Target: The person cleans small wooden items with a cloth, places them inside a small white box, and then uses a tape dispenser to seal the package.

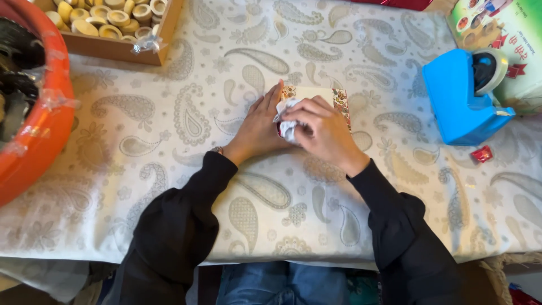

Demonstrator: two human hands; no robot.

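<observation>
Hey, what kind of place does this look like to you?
Probably a home craft or gift-packing table. A paisley tablecloth covers it, a blue tape dispenser stands at the right, a tray of small round spools sits at the top left, and both hands press a small patterned box.

sleeves (186, 220): black, long, loose | left wrist: watch band (217, 149) | trousers (276, 282): blue denim

I see the flat box (316, 93) lying mid-surface (186, 113) under both hands. The tape dispenser (463, 99) sits to its right; the tub (34, 107) and tray of rolls (113, 25) lie far left.
</observation>
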